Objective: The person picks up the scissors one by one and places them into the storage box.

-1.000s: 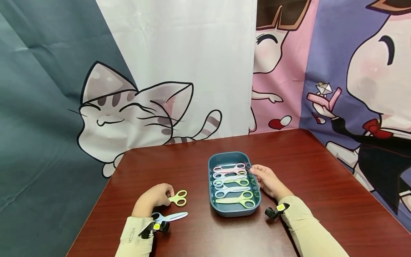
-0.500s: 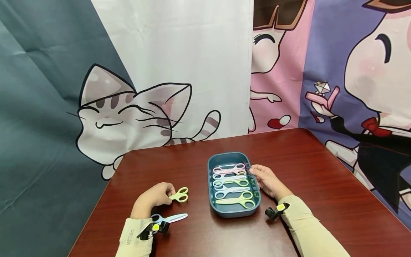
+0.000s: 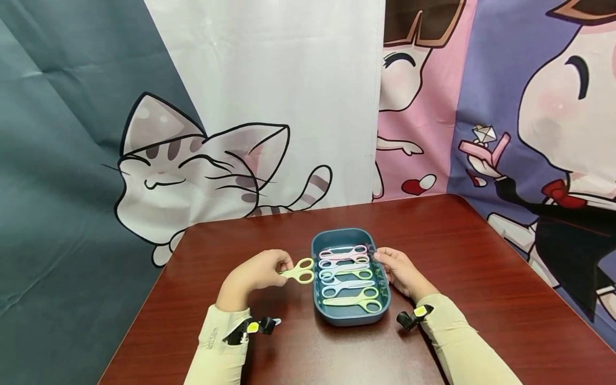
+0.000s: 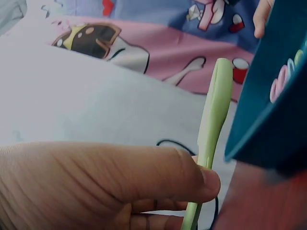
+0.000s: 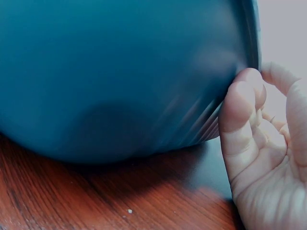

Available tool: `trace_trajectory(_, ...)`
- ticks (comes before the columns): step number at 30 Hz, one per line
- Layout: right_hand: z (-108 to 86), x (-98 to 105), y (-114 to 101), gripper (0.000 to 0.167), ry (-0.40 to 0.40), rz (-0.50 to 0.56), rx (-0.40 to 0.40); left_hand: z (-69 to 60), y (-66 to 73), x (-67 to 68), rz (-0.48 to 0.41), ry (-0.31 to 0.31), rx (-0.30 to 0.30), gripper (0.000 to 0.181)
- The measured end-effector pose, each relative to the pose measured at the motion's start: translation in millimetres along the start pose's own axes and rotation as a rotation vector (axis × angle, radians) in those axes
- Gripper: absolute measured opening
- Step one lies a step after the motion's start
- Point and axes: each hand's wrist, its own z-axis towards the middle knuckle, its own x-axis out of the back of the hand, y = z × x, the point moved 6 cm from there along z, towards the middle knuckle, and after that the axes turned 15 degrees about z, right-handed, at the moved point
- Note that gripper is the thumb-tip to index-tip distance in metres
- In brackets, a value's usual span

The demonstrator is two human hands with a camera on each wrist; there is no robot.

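My left hand (image 3: 262, 270) pinches a pair of green scissors (image 3: 303, 271) by the blade end, its finger loops pointing right at the left rim of a blue plastic bin (image 3: 351, 321). In the left wrist view the thumb presses on the scissors (image 4: 217, 105), seen edge-on, beside the bin wall (image 4: 249, 110). At the bin's right side my right hand (image 3: 401, 271) grips the rim. The right wrist view has its fingers (image 5: 237, 108) against the outer wall. Inside the bin several scissors (image 3: 346, 286) in pink, blue and green lie in a row.
A blue pair of scissors lies on the table (image 3: 298, 353), mostly hidden beneath my left wrist, with only its tip (image 3: 276, 321) showing. A cartoon-printed cloth (image 3: 284, 80) hangs behind the table's far edge.
My left hand has lifted the green scissors and carried them right and away from me to the bin's left rim. The right hand and the bin stay put.
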Motion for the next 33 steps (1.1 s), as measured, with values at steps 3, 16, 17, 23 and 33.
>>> trace_trajectory(3,0.6,-0.2,0.1,0.020,0.007,0.005,-0.004,10.3,11.1,4.9,0.009,-0.023,0.015,0.018)
trace_trajectory(16,1.3,1.2,1.1,0.019,-0.001,0.016,-0.008,48.3,61.4,-2.5,0.081,-0.123,-0.040,0.014)
trace_trajectory(17,1.3,1.0,1.2,0.018,0.005,0.018,-0.007,50.8,63.9,-5.0,0.092,-0.133,-0.042,0.014)
trace_trajectory(23,0.2,-1.5,0.3,0.020,0.015,0.021,-0.006,64.8,74.2,-16.7,0.147,-0.170,-0.051,0.014)
trace_trajectory(33,-0.3,-2.0,-0.4,0.020,0.007,0.023,-0.012,82.5,91.8,-28.8,0.244,-0.218,-0.059,0.013)
